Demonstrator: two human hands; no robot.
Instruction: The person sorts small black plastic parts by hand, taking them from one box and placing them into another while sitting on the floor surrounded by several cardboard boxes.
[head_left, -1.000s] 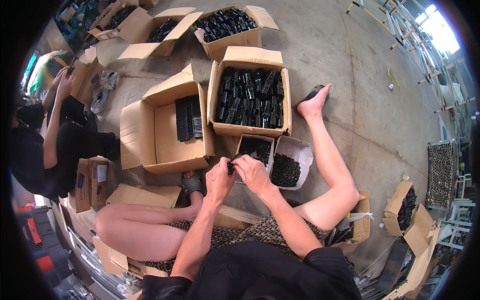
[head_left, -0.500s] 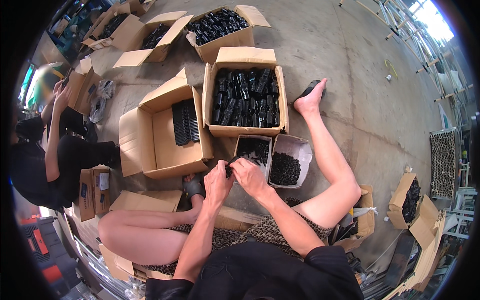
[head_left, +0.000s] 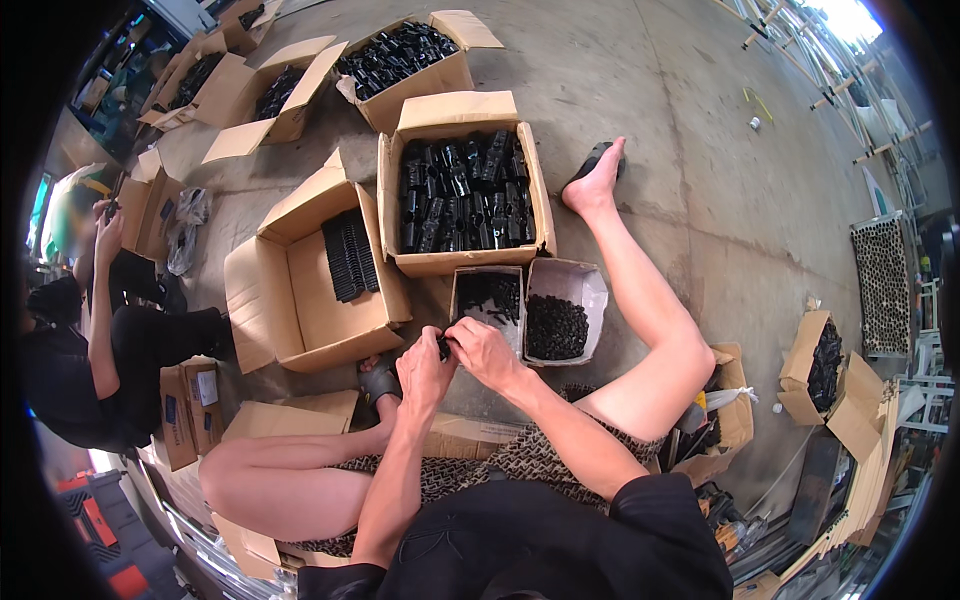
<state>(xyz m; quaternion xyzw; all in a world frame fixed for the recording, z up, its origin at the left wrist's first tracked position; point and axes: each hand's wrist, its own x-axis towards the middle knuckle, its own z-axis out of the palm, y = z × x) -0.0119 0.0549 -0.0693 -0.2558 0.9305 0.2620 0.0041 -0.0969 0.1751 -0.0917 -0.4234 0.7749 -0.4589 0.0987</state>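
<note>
My left hand (head_left: 427,362) is closed around a small black part (head_left: 443,347), mostly hidden by my fingers. Against it, the fingertips of my right hand (head_left: 480,350) are pinched together; whatever they grip is too small to make out. Just beyond my hands stand two small open boxes: one (head_left: 488,268) holds short black pieces (head_left: 492,293), the other (head_left: 594,290) a heap of small black pieces (head_left: 556,328). Behind them a large carton (head_left: 388,200) is packed with glossy black parts (head_left: 466,195). To its left, an open carton (head_left: 300,300) has a neat row of black parts (head_left: 350,255) along one side.
Farther off stand more cartons of black parts (head_left: 395,58). At the left a person in dark clothes (head_left: 75,340) sits holding a small dark object. A carton with mixed items (head_left: 735,400) lies by my right knee, and metal racks (head_left: 840,90) line the right.
The view has shifted, so the boxes sit a little farther left. My hands stay together at the small black part, with my right fingertips slightly changed in position.
</note>
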